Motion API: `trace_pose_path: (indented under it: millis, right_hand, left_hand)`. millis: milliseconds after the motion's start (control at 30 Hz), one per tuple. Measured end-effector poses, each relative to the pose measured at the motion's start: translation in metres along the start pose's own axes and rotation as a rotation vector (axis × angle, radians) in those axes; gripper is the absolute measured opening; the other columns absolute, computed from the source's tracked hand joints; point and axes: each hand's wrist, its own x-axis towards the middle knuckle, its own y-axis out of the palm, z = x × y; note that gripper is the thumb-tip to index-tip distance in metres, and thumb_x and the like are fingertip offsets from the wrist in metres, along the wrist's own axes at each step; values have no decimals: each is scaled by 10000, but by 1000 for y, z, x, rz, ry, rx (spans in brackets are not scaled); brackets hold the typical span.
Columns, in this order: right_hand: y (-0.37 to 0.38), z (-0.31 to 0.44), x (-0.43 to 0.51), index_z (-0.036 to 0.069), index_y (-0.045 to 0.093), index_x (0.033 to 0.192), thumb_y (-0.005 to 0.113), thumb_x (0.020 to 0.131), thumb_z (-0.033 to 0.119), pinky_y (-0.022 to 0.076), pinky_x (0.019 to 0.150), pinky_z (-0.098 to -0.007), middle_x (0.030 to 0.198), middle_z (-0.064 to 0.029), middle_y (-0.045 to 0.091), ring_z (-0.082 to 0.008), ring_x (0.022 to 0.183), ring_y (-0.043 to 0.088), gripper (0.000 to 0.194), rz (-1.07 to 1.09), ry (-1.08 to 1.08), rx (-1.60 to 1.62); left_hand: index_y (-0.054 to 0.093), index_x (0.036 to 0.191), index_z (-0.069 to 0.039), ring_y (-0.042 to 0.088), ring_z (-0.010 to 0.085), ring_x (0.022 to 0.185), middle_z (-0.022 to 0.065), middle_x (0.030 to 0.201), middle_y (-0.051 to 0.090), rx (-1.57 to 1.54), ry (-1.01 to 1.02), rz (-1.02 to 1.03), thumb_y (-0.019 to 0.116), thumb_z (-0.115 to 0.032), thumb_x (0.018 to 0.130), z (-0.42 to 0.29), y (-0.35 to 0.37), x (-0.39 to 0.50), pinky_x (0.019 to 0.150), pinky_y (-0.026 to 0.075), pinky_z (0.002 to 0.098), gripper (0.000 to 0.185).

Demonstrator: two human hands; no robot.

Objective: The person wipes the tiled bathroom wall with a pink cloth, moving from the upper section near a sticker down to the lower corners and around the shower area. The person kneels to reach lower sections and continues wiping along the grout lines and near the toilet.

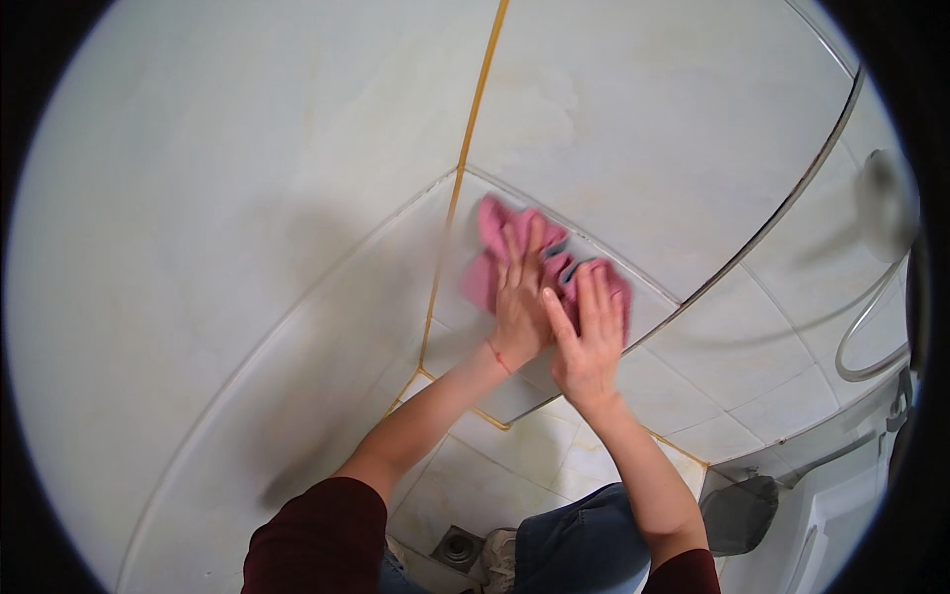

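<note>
A crumpled pink cloth with some grey-blue edges lies pressed against the tiled wall, near the corner of two walls. My left hand is spread flat on the cloth's left part, and a thin red band circles its wrist. Close beside it, my right hand presses the right part, its fingers laid upward over the fabric. Both palms face the wall, so the cloth beneath them is hidden.
Yellow grout runs down the wall corner. A dark-edged wall end curves at right. Beyond it are a blurred shower head and hose. Below, a floor drain sits near my shoe. A dark grey bag-like object is lower right.
</note>
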Motion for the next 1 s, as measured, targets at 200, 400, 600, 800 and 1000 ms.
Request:
trace_pose_path:
  millis: [200,400,600,800,1000]
  right_hand:
    - [-9,-12,26,110,675,1261,549,893,85,278,1141,-517,1477,-149,513,-311,1386,464,390,-8,124,-328]
    - [6,3,-12,46,636,1251,564,849,110,381,1053,-448,1488,-127,498,-255,1312,514,413,293,-112,-150]
    - [-2,-4,1,35,646,1232,597,819,105,398,1034,-449,1472,-146,511,-246,1249,546,421,169,-17,-138]
    - [-13,-11,42,80,621,1314,599,872,75,166,1183,-555,1521,-191,439,-362,1438,377,443,18,167,-292]
    - [8,9,19,87,623,1240,560,867,120,349,1105,-432,1490,-79,505,-216,1325,511,379,208,-58,-132]
  left_hand:
    - [541,1409,-46,239,520,1455,199,1572,361,41,172,-65,566,-353,923,0,-5,45,1111,250,620,575]
    - [590,1159,50,231,578,1430,292,1546,347,59,27,-65,510,-296,982,28,2,-47,1081,250,661,396]
    - [594,1124,25,239,560,1436,285,1558,330,39,78,-61,542,-302,971,11,-6,-11,1110,259,620,365]
    - [664,1186,-97,175,571,1451,245,1592,293,79,162,11,638,-279,866,17,-23,72,1112,235,644,369]
    - [508,1385,-53,196,594,1422,311,1579,232,81,72,-153,576,-355,956,41,-19,-1,1140,202,650,529]
